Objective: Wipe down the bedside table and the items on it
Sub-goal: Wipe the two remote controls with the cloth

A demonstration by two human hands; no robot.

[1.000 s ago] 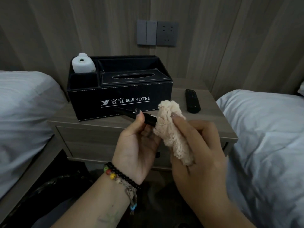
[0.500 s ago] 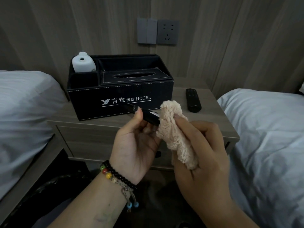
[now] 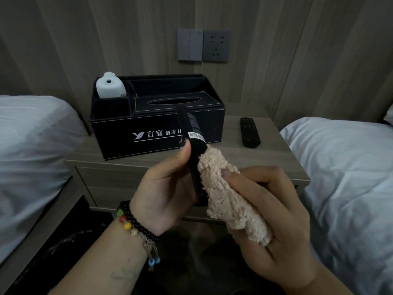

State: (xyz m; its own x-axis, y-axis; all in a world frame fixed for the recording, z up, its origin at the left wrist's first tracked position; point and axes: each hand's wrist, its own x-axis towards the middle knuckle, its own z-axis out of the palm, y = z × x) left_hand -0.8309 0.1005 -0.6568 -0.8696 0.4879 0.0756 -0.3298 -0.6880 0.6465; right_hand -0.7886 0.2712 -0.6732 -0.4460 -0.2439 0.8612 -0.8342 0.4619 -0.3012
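My left hand (image 3: 168,188) grips a black remote control (image 3: 192,133), held nearly upright in front of the bedside table (image 3: 244,160), its top end pointing away from me. My right hand (image 3: 274,218) holds a fluffy beige cloth (image 3: 225,192) pressed against the remote's lower right side. A second black remote (image 3: 249,132) lies flat on the table's right part. A black hotel tissue box organiser (image 3: 127,133) stands on the table's left and middle, with a small white bottle (image 3: 110,86) in its back left compartment.
White-covered beds flank the table, one on the left (image 3: 32,156) and one on the right (image 3: 344,177). A wood-panel wall behind carries a switch and socket plate (image 3: 204,45). Dark floor lies below my arms.
My left hand has swung the remote from lying sideways to nearly upright. The cloth in my right hand has slid along its lower part.
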